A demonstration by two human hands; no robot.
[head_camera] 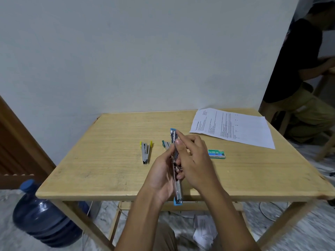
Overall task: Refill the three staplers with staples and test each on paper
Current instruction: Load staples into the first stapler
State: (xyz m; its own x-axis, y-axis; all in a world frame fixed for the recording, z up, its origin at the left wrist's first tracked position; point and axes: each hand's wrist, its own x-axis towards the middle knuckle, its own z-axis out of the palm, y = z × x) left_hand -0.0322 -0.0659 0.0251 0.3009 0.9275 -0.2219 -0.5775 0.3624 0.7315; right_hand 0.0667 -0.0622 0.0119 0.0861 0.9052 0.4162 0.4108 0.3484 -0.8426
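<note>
A blue stapler [178, 192], swung fully open into a long straight line, is held above the table's near edge. My left hand [161, 176] grips its middle from the left. My right hand [194, 160] pinches its upper half, the index finger stretched along the metal channel. A yellow stapler [146, 152] lies open in a V on the table to the left. Behind my hands lies a green stapler [165, 144], mostly hidden. To the right is a small green staple box [216, 154]. A printed paper sheet [233, 127] lies at the far right corner.
The wooden table [108, 142] stands against a white wall. A blue water jug [43, 214] sits on the floor at the left. Loose papers [204, 230] lie under the table. Another person [304, 78] crouches at the far right beside a wooden stool.
</note>
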